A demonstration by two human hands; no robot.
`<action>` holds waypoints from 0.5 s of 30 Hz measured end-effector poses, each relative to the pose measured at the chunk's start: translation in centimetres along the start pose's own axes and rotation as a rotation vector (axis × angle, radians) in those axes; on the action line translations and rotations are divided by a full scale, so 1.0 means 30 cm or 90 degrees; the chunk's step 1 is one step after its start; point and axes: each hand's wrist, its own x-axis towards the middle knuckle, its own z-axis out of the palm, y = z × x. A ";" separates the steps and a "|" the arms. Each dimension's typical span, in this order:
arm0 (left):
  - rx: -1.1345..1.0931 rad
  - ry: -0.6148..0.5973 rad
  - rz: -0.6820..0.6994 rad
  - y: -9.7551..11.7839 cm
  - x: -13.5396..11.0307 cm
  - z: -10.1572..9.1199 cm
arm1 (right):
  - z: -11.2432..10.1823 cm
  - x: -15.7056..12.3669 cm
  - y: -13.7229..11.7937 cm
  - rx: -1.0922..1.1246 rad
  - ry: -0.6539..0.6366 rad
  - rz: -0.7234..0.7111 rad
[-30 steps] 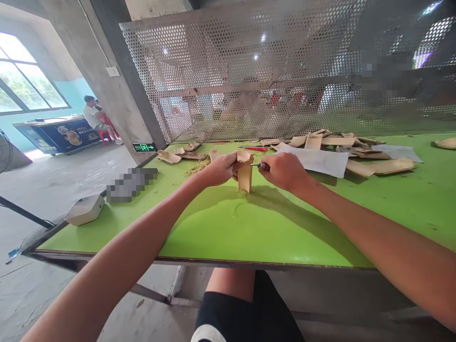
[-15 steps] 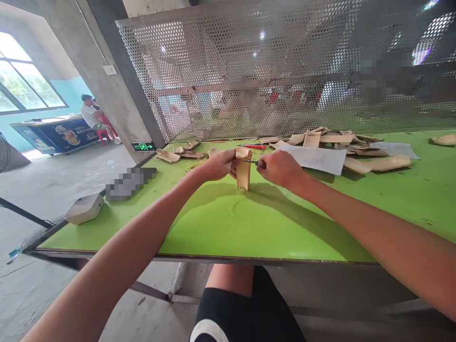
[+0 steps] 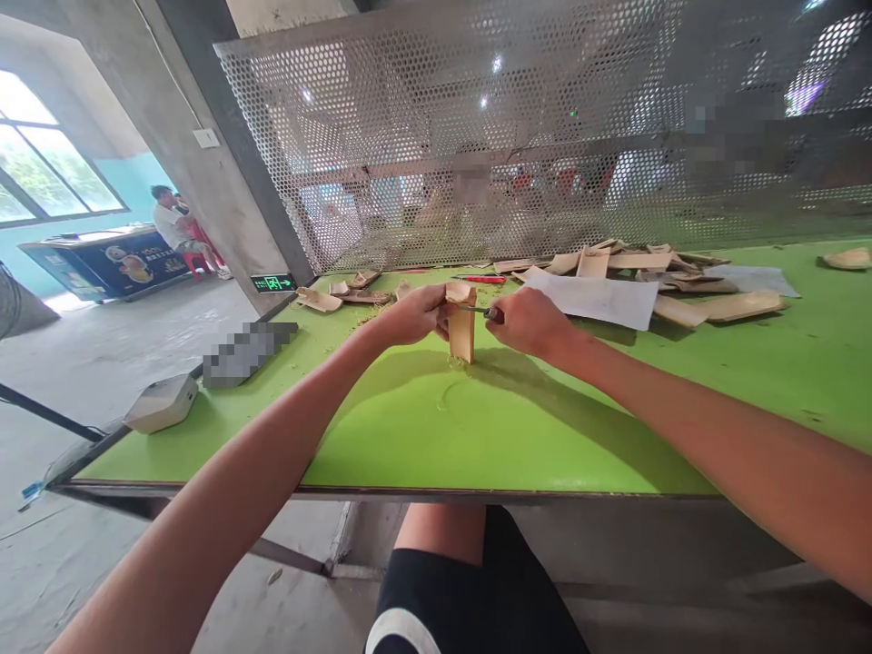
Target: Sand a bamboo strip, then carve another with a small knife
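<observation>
My left hand point(image 3: 421, 314) is closed around the left edge of a pale piece of bamboo point(image 3: 462, 338), which stands upright with its lower end on the green tabletop point(image 3: 395, 427). A knife point(image 3: 479, 311) with a thin blade lies across the upper part of the bamboo. Its dark handle is gripped in my right hand point(image 3: 535, 324), closed just to the right of the piece. The blade's tip is hidden near my left thumb. Thin shavings point(image 3: 455, 363) lie around the foot of the bamboo.
Behind my right hand are a white paper sheet point(image 3: 592, 298) and a heap of bamboo pieces point(image 3: 630, 263). A red tool point(image 3: 479, 278) lies at the back. More pieces point(image 3: 319, 300) and a white box point(image 3: 162, 403) are on the left. A perforated metal screen point(image 3: 422, 136) borders the table.
The view has shifted slightly. Both hands keep their hold on the bamboo and knife, and the blade stays across the upper part of the piece with hardly any movement.
</observation>
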 end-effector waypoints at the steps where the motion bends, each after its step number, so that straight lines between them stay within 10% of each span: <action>1: -0.001 -0.001 0.000 -0.001 0.000 -0.001 | 0.002 0.000 0.000 0.001 0.001 0.000; 15: 0.010 -0.006 -0.020 -0.009 0.002 -0.009 | 0.023 0.005 -0.001 0.043 0.005 0.003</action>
